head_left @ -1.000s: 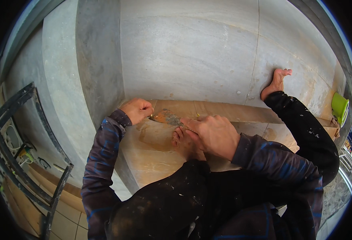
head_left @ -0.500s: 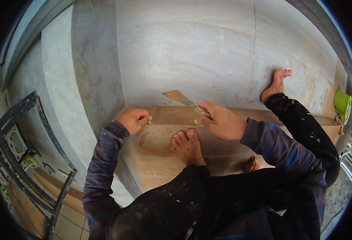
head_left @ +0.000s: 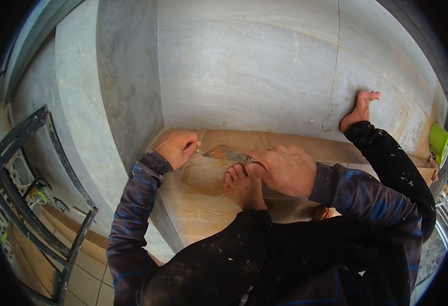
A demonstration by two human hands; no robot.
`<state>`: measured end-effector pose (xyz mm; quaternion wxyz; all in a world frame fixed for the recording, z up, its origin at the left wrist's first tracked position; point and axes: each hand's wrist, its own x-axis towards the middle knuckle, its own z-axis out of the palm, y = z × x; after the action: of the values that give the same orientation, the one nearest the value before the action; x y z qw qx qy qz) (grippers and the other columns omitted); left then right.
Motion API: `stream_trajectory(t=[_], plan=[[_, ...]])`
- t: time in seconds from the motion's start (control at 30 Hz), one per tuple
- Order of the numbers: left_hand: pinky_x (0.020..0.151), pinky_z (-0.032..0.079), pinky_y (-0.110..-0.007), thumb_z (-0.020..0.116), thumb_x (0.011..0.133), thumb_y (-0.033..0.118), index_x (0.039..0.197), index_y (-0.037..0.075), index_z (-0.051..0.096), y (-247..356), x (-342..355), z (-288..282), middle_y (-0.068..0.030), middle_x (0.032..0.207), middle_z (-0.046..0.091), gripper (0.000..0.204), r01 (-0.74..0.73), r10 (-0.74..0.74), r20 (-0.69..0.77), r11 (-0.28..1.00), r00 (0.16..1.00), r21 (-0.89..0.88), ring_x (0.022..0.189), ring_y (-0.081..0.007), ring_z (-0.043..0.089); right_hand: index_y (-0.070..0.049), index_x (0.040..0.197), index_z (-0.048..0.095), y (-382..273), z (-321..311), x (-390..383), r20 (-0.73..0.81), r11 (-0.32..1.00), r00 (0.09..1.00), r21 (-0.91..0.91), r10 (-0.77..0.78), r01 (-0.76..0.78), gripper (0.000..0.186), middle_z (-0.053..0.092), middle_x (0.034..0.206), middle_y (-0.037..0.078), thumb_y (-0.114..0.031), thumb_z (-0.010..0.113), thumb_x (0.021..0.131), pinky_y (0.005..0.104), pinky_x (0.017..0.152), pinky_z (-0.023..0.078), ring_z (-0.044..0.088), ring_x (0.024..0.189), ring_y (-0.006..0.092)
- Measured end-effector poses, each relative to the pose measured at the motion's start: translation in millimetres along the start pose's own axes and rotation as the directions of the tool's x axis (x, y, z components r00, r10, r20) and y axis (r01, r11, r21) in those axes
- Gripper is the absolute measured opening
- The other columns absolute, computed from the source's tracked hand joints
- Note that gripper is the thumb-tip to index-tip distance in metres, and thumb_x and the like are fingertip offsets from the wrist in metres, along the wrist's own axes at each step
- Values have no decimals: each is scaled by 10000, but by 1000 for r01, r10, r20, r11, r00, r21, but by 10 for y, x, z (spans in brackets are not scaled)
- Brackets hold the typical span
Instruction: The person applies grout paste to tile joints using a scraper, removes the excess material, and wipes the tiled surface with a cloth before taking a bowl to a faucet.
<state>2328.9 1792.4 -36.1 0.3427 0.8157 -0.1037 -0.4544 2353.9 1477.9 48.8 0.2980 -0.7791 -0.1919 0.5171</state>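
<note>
My right hand [head_left: 287,171] is wrapped around the handle of a putty knife [head_left: 221,152]. Its stained, worn blade points left and lies nearly level along the front edge of the brown tiled step [head_left: 229,136], just above the toes of my foot [head_left: 245,188]. Left of the blade tip, my left hand [head_left: 175,148] is closed at that same edge, thumb against the fingers. A small yellow bit [head_left: 199,150] shows at its fingertips; what it is, I cannot make out. A gap separates the blade from the left hand.
Grey tiled wall [head_left: 244,76] rises behind the step, and a grey column [head_left: 129,76] stands left. My other foot [head_left: 359,112] rests against the wall. A green container [head_left: 439,144] sits far right. A black metal frame [head_left: 40,204] stands at left.
The putty knife has come down and nearer to me in my right hand, its blade now flatter along the step's edge. My left hand stays closed at the edge. The whole view has shifted slightly.
</note>
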Motion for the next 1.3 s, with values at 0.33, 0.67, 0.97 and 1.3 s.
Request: stream_trajectory(t=[0.33, 0.67, 0.97, 1.3], plan=[[585, 393, -441, 628, 972, 233, 796, 5, 580, 11, 10, -20, -169, 657, 544, 292, 123, -122, 22, 989, 992, -88, 599, -341, 483, -46, 838, 730, -326, -17, 198, 53, 998, 998, 41, 46, -48, 268, 693, 723, 215, -293, 648, 904, 496, 643, 565, 696, 695, 413], [585, 395, -413, 619, 974, 230, 803, 5, 578, -107, 96, -53, -132, 637, 511, 286, 66, -54, 119, 992, 991, -104, 581, -250, 440, 6, 914, 683, -604, -99, 227, 48, 994, 999, -105, 11, -6, 231, 661, 690, 251, -209, 602, 930, 537, 639, 550, 667, 674, 471], [626, 442, -408, 638, 940, 263, 811, 27, 637, -37, 130, -81, -140, 659, 582, 268, 109, -109, 135, 994, 985, 2, 601, -270, 512, 10, 940, 642, -782, 34, 195, -90, 991, 994, -126, -56, 44, 208, 663, 803, 231, -194, 603, 932, 511, 682, 554, 678, 750, 430], [748, 511, -462, 654, 889, 337, 883, 82, 747, -19, 403, -152, -149, 805, 718, 271, 59, -126, 294, 972, 948, 227, 783, -322, 678, -37, 915, 656, -1172, 27, 224, -24, 911, 955, -308, -296, 274, 109, 667, 880, 147, -131, 604, 899, 477, 693, 552, 668, 761, 389]])
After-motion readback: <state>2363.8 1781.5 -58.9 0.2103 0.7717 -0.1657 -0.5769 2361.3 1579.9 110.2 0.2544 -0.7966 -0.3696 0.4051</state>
